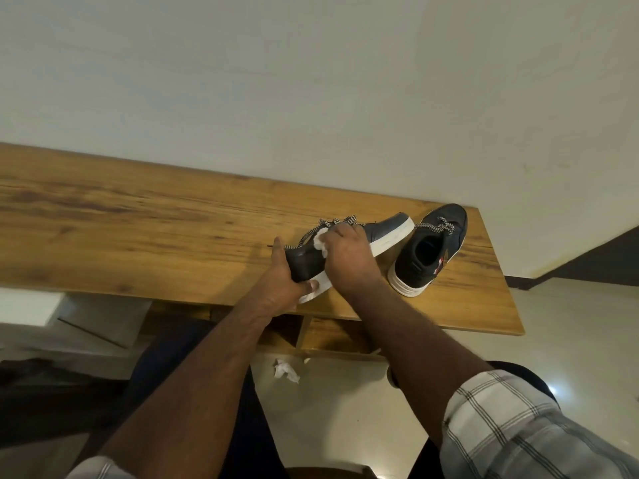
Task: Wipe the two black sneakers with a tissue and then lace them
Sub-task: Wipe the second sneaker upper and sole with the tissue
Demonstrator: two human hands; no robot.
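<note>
- A person's left hand (pixel 280 285) gripped the heel of a black leather sneaker with a white sole (pixel 383 227), tilted up off the wooden table (pixel 138 219).
- The right hand (pixel 349 261) pressed a crumpled white tissue (pixel 320 240) to its side.
- The second black sneaker (pixel 428 250) stood just beside, loosely laced.
- Wiping well probably required a firm heel hold and steady strokes clear of the laces.
</note>
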